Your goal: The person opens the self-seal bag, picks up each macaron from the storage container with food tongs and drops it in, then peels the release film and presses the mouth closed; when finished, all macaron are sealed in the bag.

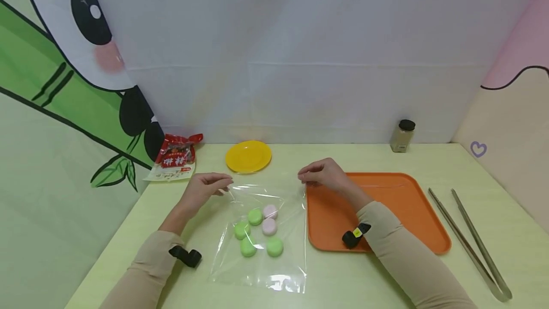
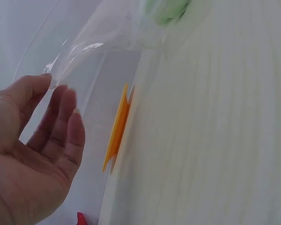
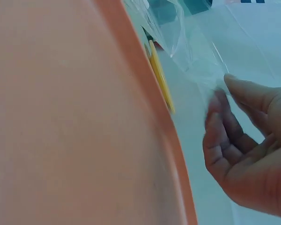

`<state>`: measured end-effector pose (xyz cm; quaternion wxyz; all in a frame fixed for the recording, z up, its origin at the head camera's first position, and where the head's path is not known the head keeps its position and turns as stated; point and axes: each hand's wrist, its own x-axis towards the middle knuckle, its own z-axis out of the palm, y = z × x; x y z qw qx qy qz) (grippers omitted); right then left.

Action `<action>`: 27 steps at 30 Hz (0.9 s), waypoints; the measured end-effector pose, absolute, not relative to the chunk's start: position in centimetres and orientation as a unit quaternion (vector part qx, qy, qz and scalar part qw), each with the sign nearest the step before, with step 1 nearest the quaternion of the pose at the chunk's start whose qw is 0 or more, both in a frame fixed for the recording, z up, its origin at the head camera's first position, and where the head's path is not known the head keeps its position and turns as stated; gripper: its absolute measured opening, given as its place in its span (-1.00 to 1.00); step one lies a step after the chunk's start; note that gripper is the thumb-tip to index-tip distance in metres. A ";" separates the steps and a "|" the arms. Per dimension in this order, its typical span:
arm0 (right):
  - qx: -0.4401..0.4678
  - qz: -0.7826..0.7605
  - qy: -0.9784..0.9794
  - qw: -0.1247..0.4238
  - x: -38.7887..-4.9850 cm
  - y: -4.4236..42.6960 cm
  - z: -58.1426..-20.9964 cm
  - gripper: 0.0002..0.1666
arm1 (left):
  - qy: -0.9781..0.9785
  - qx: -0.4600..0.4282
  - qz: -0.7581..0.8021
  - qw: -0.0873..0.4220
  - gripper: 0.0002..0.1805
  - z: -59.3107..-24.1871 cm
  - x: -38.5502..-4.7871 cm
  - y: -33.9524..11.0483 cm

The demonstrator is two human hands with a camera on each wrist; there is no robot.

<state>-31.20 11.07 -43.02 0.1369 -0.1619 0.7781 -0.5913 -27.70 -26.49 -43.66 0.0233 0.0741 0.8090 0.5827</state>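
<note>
A clear plastic bag (image 1: 285, 268) is stretched between both hands over the table, its near part lying low and its far edge lifted. My left hand (image 1: 205, 190) pinches the bag's far left corner between thumb and fingertips. At the far right corner, my right hand (image 1: 323, 174) pinches the film the same way, above the orange tray's left edge. Several green macarons (image 1: 275, 246) and two pale pink macarons (image 1: 269, 226) show through the film in a loose cluster; whether they lie inside or beneath it I cannot tell.
An orange tray (image 1: 386, 223) lies under the right forearm, with long metal tongs (image 1: 476, 247) to its right. At the back stand a yellow plate (image 1: 249, 156), a red-and-white food packet (image 1: 175, 159) and a black-lidded jar (image 1: 403, 136). Cloth walls (image 1: 279, 85) close off the table behind.
</note>
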 end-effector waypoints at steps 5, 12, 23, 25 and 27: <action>-0.151 -0.587 0.778 0.165 -30.9 11.1 -42.6 -0.61 | 0.806 0.058 0.588 0.020 -0.57 -43.5 -27.5 -26.3; -0.100 -0.622 0.751 0.197 -30.7 10.7 -42.2 -0.53 | 0.769 0.040 0.634 0.067 -0.44 -43.6 -27.6 -26.0; -0.088 -0.649 0.711 0.257 -31.1 11.2 -42.4 -0.47 | 0.769 0.058 0.630 0.093 -0.52 -43.6 -27.8 -26.2; -0.087 -0.654 0.699 0.276 -31.3 11.3 -42.4 -0.45 | 0.767 0.058 0.631 0.096 -0.55 -43.6 -27.8 -26.3; -0.089 -0.654 0.691 0.294 -31.3 11.4 -42.3 -0.38 | 0.767 0.051 0.632 0.100 -0.52 -43.5 -27.8 -26.4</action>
